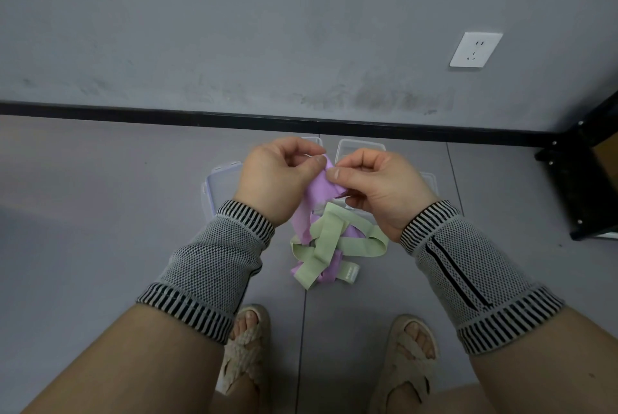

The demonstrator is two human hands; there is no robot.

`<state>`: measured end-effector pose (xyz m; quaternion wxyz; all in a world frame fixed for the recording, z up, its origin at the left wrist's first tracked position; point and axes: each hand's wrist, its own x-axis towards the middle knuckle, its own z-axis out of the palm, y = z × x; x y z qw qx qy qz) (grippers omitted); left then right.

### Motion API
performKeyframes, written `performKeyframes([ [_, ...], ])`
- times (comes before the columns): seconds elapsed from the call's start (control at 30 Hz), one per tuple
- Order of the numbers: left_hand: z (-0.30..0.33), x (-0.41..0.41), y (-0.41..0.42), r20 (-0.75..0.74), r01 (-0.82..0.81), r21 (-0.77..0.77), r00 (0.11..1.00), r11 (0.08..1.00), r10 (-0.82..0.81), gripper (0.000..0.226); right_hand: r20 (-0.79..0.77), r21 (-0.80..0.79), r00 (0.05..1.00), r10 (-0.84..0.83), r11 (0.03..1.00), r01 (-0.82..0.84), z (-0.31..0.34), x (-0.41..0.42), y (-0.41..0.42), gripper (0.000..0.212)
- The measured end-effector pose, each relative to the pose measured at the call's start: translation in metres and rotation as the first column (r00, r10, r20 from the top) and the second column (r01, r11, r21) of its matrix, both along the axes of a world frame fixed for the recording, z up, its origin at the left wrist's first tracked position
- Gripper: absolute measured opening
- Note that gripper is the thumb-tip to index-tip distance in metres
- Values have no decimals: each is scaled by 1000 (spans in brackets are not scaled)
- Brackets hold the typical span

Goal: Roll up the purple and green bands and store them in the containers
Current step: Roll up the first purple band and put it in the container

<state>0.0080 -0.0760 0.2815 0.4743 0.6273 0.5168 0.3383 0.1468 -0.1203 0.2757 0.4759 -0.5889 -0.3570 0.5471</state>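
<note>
Both hands hold the top end of the purple band (317, 191) in the air above the floor. My left hand (281, 176) pinches it between thumb and fingers, and my right hand (378, 184) pinches it right beside. The rest of the purple band hangs down into a tangle with the green band (329, 239) on the floor. Clear plastic containers lie behind my hands: one (359, 148) at centre and one (217, 186) at left, partly hidden.
The grey floor meets a grey wall with a black skirting (133, 111). A white wall socket (475, 50) is at upper right. A black metal frame (582, 186) stands at the right. My sandalled feet (245, 343) are below the bands.
</note>
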Motion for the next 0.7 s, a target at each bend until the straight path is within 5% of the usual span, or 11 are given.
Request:
performKeyframes([
  [0.13,0,-3,2,-16,4,9,1000,1000,-4,16,-139,-54,990,13,998,-21,2,2,-1,12],
  [0.7,1,-4,0,-42,25,9,999,1000,-25,12,-37,-16,999,17,1000,-17,1,3,0,15],
])
